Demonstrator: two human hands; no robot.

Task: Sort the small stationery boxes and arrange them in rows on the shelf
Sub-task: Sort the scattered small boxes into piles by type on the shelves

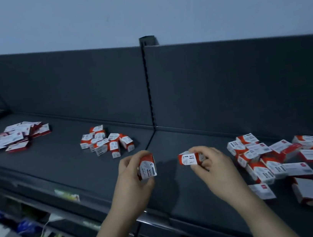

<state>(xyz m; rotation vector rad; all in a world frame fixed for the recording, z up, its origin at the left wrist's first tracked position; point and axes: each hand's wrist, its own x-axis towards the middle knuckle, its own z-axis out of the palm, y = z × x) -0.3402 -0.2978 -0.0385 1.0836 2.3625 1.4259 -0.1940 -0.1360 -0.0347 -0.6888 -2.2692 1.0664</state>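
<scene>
My left hand [133, 179] grips a small red-and-white paper clip box [147, 167] above the dark shelf [182, 191], label facing me. My right hand [211, 165] pinches a second paper clip box [189, 158] by its right end, held sideways. A loose heap of similar small boxes [107, 140] lies behind my left hand. A mixed pile of small and flatter red-and-white boxes [274, 159] is spread at the right. Flat longer boxes [17, 136] are piled at the far left.
A slotted upright post [148, 91] divides the dark back panel. The shelf's front edge carries price labels [67, 195]. Lower shelves at the bottom left hold blurred goods [26, 225].
</scene>
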